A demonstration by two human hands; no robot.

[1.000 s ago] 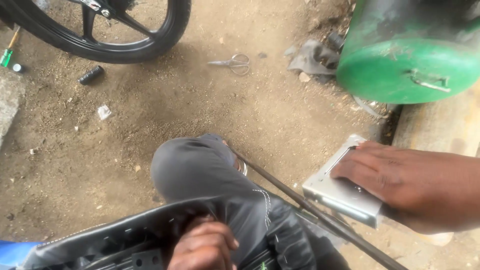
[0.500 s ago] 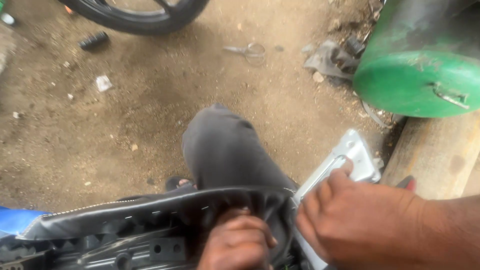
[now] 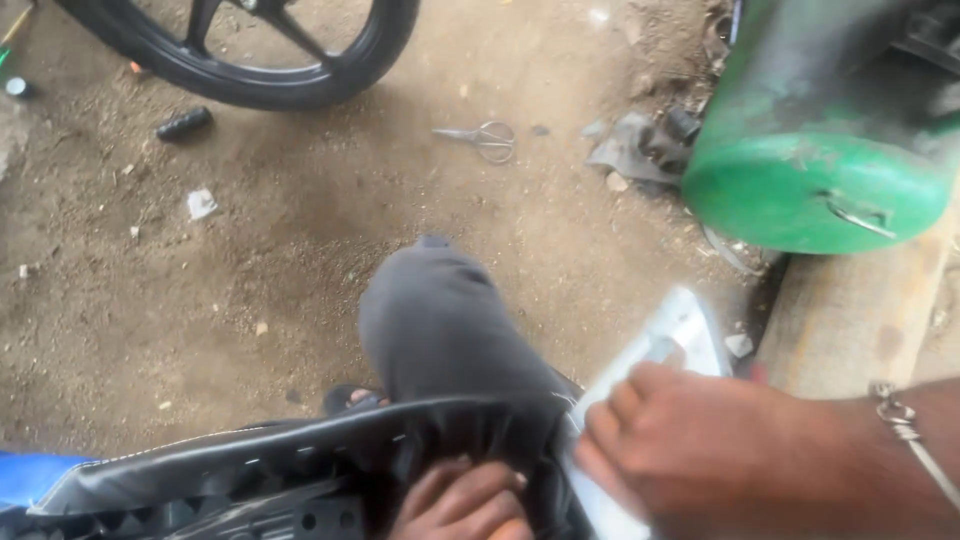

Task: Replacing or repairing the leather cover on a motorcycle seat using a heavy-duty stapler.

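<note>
Head view: the left hand (image 3: 462, 500) sits at the bottom edge of the frame, its fingers (image 3: 440, 485) curled into the folded edge of a black seat cover (image 3: 250, 470) that stretches across the lower left, over a black ribbed seat base (image 3: 230, 515). The fingers are closed on the cover material. The right hand (image 3: 710, 455) comes in from the lower right, a metal bracelet (image 3: 905, 425) on its wrist. Its fingers (image 3: 620, 405) are bent down over a flat silvery metal tool (image 3: 665, 340), holding it; the tool's far end pokes out above the knuckles and its near end touches the cover's right edge. Between the hands rises the person's knee in grey trousers (image 3: 440, 330), with a sandalled foot (image 3: 355, 400) just left of it on the dirt ground (image 3: 200, 300).

Farther off on the ground, scissors (image 3: 485, 138) lie near the top centre. A black motorcycle wheel (image 3: 270, 50) fills the top left, with a small black grip (image 3: 183, 123) just below it. A green drum (image 3: 830, 150) lies at the top right, beside a concrete kerb (image 3: 850, 320).
</note>
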